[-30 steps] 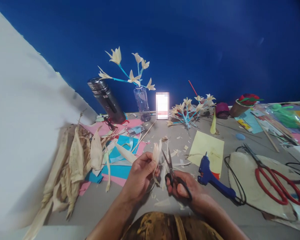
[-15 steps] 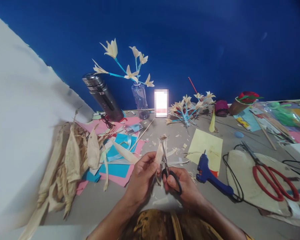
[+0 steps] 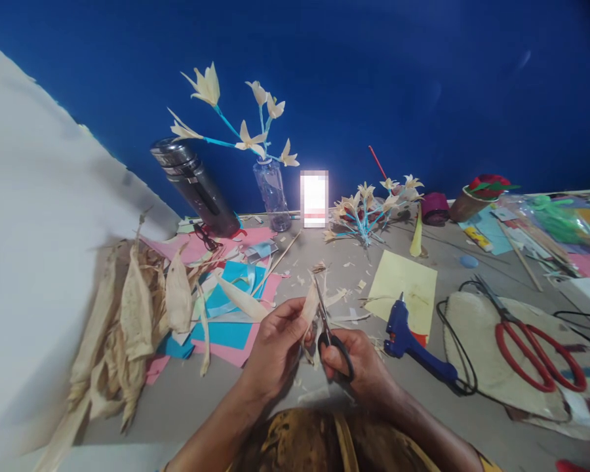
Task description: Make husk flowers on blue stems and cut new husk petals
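Note:
My left hand (image 3: 280, 331) pinches a pale piece of dried husk (image 3: 311, 303) upright at the middle of the table. Black-handled scissors (image 3: 341, 357) are in my right hand (image 3: 356, 360), fingers wrapped through the loops. Their blades point up and away, lying along the right edge of the husk, and look nearly closed. Husk scraps (image 3: 341, 296) lie just beyond both hands. A blue glue gun (image 3: 408, 344) rests to the right, its nozzle over a yellow paper sheet (image 3: 408, 278).
Dried husks (image 3: 137, 308) and blue paper (image 3: 226, 335) lie left. Behind stand a dark flask (image 3: 199, 190), a bottle (image 3: 273, 193) of husk flowers, and a flower bunch (image 3: 366, 213). Red-handled scissors (image 3: 545, 360) rest on a cloth (image 3: 465, 321) at right.
The view has shifted slightly, so most things sit a little further left and higher. My hands keep their hold on the husk and scissors, with little visible movement.

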The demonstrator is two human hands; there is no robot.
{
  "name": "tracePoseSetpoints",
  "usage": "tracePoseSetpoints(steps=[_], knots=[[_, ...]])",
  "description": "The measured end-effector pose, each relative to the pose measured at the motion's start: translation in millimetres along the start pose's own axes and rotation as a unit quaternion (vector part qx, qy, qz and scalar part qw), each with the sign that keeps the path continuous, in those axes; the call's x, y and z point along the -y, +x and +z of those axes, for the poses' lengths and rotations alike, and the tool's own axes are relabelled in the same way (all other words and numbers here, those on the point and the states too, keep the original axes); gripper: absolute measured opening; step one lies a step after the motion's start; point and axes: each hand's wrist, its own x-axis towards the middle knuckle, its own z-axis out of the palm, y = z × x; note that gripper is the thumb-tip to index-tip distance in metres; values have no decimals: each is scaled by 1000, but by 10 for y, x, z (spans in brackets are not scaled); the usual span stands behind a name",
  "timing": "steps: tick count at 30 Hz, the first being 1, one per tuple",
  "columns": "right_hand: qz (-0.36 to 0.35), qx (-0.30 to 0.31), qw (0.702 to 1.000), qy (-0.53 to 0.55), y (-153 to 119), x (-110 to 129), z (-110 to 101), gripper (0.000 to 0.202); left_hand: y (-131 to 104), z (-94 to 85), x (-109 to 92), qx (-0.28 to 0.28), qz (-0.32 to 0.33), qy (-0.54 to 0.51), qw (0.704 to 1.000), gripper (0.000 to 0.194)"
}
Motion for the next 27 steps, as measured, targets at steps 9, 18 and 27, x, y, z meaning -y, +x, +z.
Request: tracePoseSetpoints(steps=[9, 18, 27], knots=[[15, 23, 1000, -5, -64, -20, -80, 47, 5, -185, -229, 15, -27, 35, 999, 24], [23, 147, 987, -61, -154, 93, -320, 70, 72, -415, -539, 115, -127, 37, 985, 19], [60, 164, 984, -43, -170, 136, -337, 66, 108, -393, -522, 143, -164, 27, 976, 16]])
